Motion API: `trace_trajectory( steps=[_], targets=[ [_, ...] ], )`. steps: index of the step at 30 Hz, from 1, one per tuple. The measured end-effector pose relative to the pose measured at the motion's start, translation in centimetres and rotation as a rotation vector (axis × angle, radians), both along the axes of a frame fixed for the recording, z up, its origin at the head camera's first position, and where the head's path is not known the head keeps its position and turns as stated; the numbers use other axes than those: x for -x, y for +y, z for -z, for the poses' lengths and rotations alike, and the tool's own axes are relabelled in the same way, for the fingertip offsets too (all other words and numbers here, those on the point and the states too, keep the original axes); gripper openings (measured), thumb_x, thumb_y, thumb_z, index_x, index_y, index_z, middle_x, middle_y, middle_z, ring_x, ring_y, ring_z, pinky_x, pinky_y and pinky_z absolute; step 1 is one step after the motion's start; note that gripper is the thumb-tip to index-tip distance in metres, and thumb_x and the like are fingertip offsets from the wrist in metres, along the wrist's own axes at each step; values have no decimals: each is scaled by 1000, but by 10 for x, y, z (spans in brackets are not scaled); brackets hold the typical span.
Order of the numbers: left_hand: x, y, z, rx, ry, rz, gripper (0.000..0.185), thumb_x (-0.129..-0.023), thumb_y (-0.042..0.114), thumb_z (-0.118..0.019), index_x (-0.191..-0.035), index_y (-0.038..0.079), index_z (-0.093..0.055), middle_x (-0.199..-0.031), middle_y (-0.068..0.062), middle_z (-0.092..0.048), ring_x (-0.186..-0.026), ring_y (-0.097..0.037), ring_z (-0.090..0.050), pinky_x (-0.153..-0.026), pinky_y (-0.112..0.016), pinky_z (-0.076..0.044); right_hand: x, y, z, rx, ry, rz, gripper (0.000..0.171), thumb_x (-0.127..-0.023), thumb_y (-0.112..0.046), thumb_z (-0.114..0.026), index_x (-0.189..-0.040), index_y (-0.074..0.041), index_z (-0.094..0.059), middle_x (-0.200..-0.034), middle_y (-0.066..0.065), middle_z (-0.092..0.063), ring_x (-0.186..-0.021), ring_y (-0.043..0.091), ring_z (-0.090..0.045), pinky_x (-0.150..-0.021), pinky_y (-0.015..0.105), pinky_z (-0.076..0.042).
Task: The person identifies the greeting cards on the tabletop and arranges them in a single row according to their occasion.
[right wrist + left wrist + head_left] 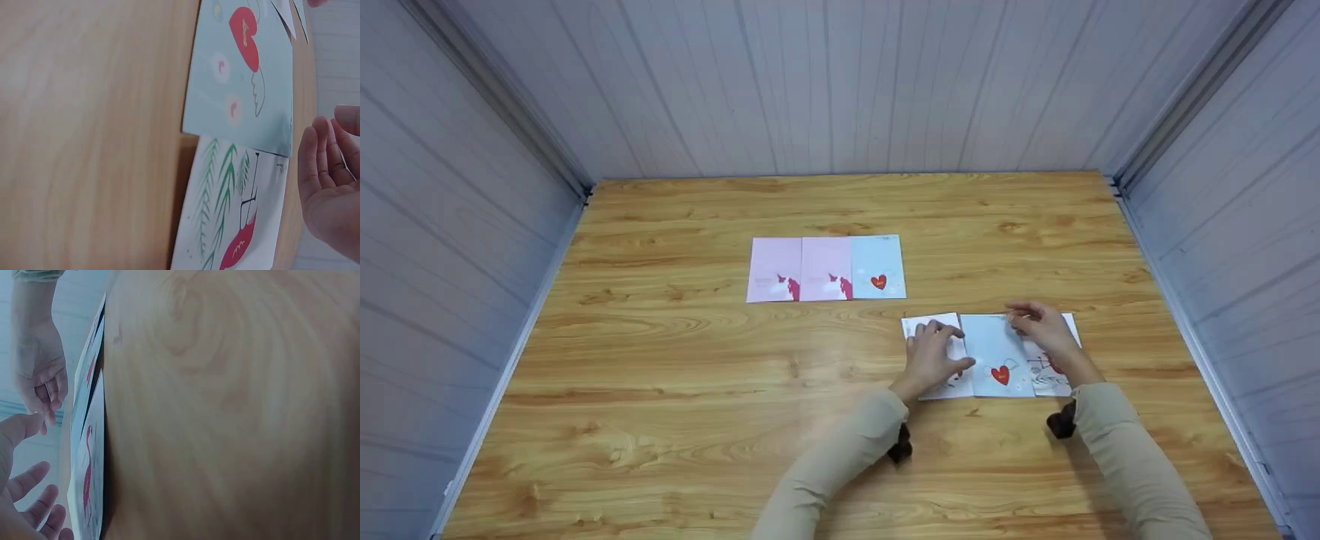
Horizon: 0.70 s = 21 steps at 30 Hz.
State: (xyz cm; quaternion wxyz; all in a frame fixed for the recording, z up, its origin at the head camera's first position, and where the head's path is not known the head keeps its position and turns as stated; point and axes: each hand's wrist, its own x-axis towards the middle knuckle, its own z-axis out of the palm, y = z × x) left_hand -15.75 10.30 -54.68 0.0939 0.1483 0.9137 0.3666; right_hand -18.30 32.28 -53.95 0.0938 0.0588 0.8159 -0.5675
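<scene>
Three cards lie overlapped near the table's right front. A light blue card with a red heart [997,352] [247,95] lies on top between a white card [916,327] on the left and a white card with green fronds and a red shape [1048,379] [236,225] on the right. My left hand [934,352] [22,495] rests on the left white card with relaxed, spread fingers beside the blue card's left edge. My right hand [1039,324] [332,174] hovers at the blue card's top right corner, fingers loose and holding nothing.
Further back at the table's centre, a tidy row holds two pink cards [774,268] [825,268] and a light blue heart card [877,266]. The wooden table [660,360] is walled by grey panels on the left, back and right.
</scene>
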Motion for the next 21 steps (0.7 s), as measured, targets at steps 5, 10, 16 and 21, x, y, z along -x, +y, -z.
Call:
trace_trajectory(
  steps=[5, 10, 16, 21],
  targets=[
    [-5, 5, 4, 26, 23, 44, 38, -71, 41, -70, -102, 22, -61, -105, 6, -45, -96, -11, -35, -76, -27, -28, 2, 11, 7, 5, 14, 12, 38, -82, -16, -60, -114, 4, -52, -93, -1, -56, -81, 10, -53, -68, 20, -45],
    [-8, 6, 7, 46, 40, 69, 36, -71, 42, -70, -101, 24, -62, -108, 5, -44, -97, -12, -35, -76, -28, -27, 4, 16, 4, -40, -43, 13, 37, -85, -14, -56, -117, 4, -50, -99, 8, -54, -82, 13, -52, -67, 21, -44],
    [-11, 6, 12, 40, 46, 99, 36, -72, 40, -70, -103, 24, -60, -112, 5, -43, -101, -12, -33, -79, -28, -25, 7, 20, 1, -59, -144, 9, 35, -89, -12, -51, -121, 4, -48, -106, 17, -52, -79, 14, -53, -66, 24, -45],
    [-12, 7, 14, 94, 85, 128, 41, -71, 43, -69, -105, 23, -59, -114, 3, -42, -103, -13, -32, -80, -30, -24, 8, 20, 1, -56, -179, 10, 37, -89, -13, -51, -121, 6, -47, -94, 15, -54, -75, 15, -54, -66, 26, -47]
  ],
)
